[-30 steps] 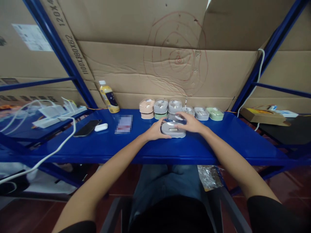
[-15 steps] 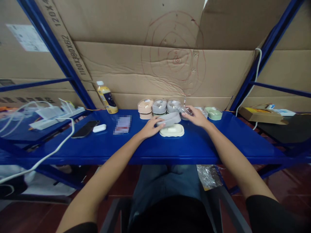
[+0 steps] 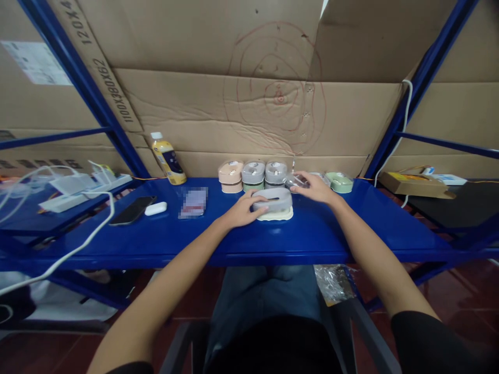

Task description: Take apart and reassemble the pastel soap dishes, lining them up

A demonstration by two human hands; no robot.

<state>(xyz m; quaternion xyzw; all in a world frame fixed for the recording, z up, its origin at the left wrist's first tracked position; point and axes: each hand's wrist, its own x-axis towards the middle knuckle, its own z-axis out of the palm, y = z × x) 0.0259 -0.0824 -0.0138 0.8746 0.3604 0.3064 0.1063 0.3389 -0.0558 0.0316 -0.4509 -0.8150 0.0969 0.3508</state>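
My left hand (image 3: 246, 209) is closed on the left end of a grey oval plastic ring (image 3: 277, 203), thumb in front and fingers across its top. Directly under the ring lies a cream tray with a wavy rim (image 3: 286, 214); whether the two are fully seated cannot be made out. Beside it, my right hand (image 3: 314, 188) grips a clear, smoky plastic lid (image 3: 297, 180), partly hidden by the fingers. Behind them stand a peach box (image 3: 231, 176) and two grey-lidded boxes, a left one (image 3: 253, 174) and a right one (image 3: 276, 173). A green box (image 3: 341, 182) sits beyond my right hand.
On the blue table (image 3: 218, 241) lie a blurred-out flat item (image 3: 194, 202), a white earbud case (image 3: 156, 209) and a black phone (image 3: 132, 211). A yellow bottle (image 3: 168, 160) leans near the cardboard wall (image 3: 187, 93). A white cable (image 3: 91, 236) crosses the left side.
My left hand has lowered the grey ring onto the cream tray, levelling it from a tilt. My right hand keeps the clear lid nearly in place. The view has shifted slightly.
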